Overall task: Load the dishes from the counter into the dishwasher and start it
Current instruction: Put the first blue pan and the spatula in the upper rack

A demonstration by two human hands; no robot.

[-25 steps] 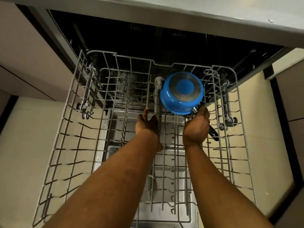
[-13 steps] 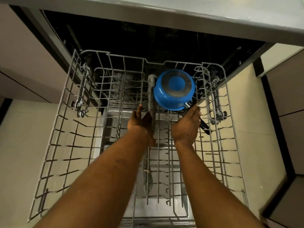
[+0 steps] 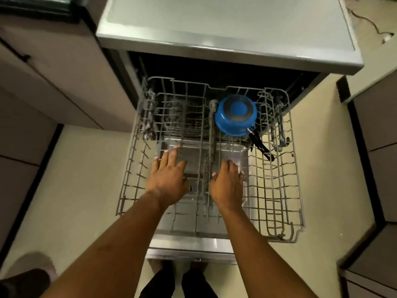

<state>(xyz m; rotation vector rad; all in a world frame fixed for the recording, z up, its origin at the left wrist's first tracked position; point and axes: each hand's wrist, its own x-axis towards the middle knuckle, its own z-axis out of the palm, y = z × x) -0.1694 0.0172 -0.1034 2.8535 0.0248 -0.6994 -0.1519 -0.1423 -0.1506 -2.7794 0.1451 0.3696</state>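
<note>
A blue saucepan (image 3: 235,115) lies upside down at the back right of the pulled-out grey wire rack (image 3: 277,190), its black handle (image 3: 260,146) pointing to the front right. My left hand (image 3: 168,178) hovers over the rack's middle with fingers spread and straight, holding nothing. My right hand (image 3: 227,183) hovers beside it, fingers relaxed and empty. Both hands are well short of the saucepan. The dishwasher (image 3: 225,67) stands open with its door (image 3: 189,246) folded down under the rack.
A pale countertop (image 3: 225,24) covers the dishwasher. Beige cabinets (image 3: 53,82) flank it on the left and right (image 3: 378,130). My legs (image 3: 178,280) stand at the door's front edge on the cream floor. A blurred object (image 3: 25,274) lies at the bottom left.
Both hands let go near the saucepan and drew back toward me, now open over the rack's middle. The camera pulled up and back, so the countertop and floor show.
</note>
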